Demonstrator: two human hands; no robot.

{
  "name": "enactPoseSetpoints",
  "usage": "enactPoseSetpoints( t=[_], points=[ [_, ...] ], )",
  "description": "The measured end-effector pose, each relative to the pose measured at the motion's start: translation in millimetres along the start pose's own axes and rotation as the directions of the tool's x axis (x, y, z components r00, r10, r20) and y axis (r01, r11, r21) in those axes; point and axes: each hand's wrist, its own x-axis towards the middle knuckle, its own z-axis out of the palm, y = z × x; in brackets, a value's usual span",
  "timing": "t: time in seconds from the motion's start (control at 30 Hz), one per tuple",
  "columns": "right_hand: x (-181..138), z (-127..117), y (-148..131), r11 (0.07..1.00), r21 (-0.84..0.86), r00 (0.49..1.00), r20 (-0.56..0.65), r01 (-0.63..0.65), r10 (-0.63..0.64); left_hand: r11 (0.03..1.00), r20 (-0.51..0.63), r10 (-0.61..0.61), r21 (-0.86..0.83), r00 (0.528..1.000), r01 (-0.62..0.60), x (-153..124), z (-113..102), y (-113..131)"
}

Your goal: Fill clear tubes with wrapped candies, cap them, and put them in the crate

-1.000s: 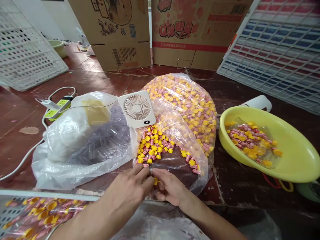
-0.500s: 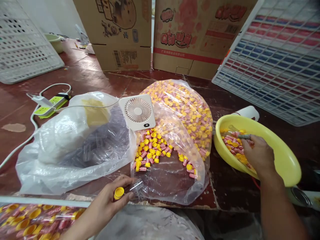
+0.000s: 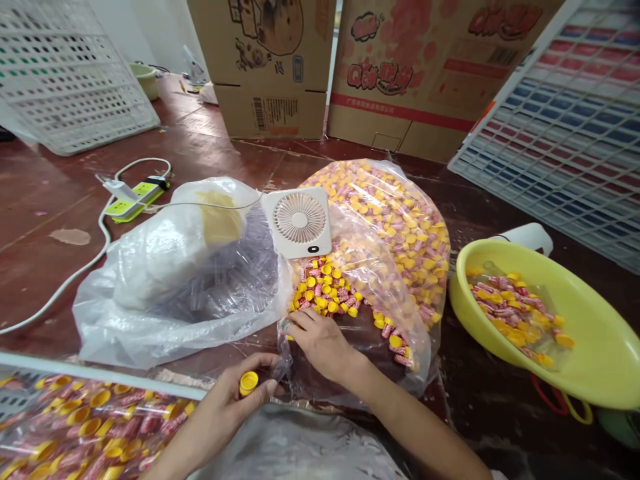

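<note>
In my left hand [image 3: 240,393], closed at the lower middle, a yellow cap [image 3: 249,382] sits between thumb and fingers. Clear plastic shows at its fingertips, too blurred to tell from the bag's edge. My right hand [image 3: 323,343] reaches over the mouth of a clear plastic bag [image 3: 345,387], its fingers bent down at the near left edge of a pile of small red-and-white pieces with yellow caps [image 3: 327,287]. What its fingertips pinch, if anything, is hidden. Behind the pile stands a white fan [image 3: 300,223].
Left of the fan lies a bag of clear tubes [image 3: 220,280]. At right, a yellow basin [image 3: 595,333] contains filled tubes. A crate [image 3: 165,385] of capped tubes is at lower left. Cardboard boxes [image 3: 280,113], a power strip [image 3: 135,200] and white racks [image 3: 550,160] stand farther back.
My right hand has left the yellow basin, let go of the filled tube there and moved left to the pile. My left hand keeps the yellow cap. The view has shifted.
</note>
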Motion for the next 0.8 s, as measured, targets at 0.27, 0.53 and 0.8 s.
enactPoseSetpoints(
  t=[0.27, 0.53, 0.8],
  points=[
    [-14, -29, -7, 0.63, 0.734, 0.889, -0.079, -0.254, 0.452, 0.983, 0.007, 0.052, -0.179, 0.999, -0.05, 6, 8, 1],
    [-33, -42, -19, 0.796, 0.586, 0.965, -0.087, -0.152, 0.249, 0.961, 0.004, 0.049, -0.272, 0.999, -0.046, 16, 21, 12],
    [-36, -9, -31, 0.965, 0.262, 0.952, -0.293, -0.009, 0.088, 0.814, -0.04, 0.0, -0.58, 0.999, -0.023, 19, 36, 8]
  ],
)
